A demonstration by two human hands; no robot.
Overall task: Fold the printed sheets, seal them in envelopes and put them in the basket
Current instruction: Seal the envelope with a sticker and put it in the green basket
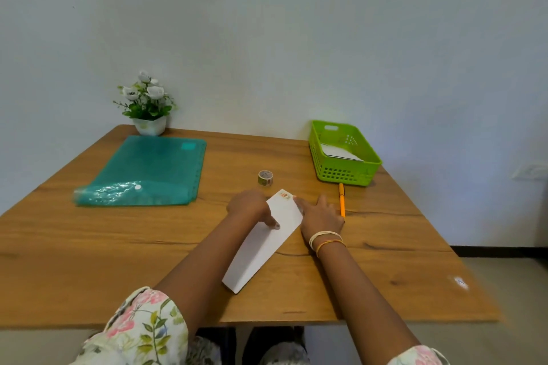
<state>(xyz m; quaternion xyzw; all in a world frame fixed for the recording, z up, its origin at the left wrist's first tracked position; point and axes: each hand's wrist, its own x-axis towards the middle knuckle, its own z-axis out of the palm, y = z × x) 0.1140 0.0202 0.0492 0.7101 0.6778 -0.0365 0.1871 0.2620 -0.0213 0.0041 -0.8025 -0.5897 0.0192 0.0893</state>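
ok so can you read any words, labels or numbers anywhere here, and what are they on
None can be read.
Envelope: a small coloured sticker at its far end, too blurred to read.
Tape roll: a printed pattern, too small to read.
Teal folder: a blank-looking label patch.

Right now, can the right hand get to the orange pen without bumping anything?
Probably yes. The right hand rests on the envelope, and the orange pen lies just beside it on the table, with nothing between them.

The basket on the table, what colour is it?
Bright green basket, clearest in the head view.
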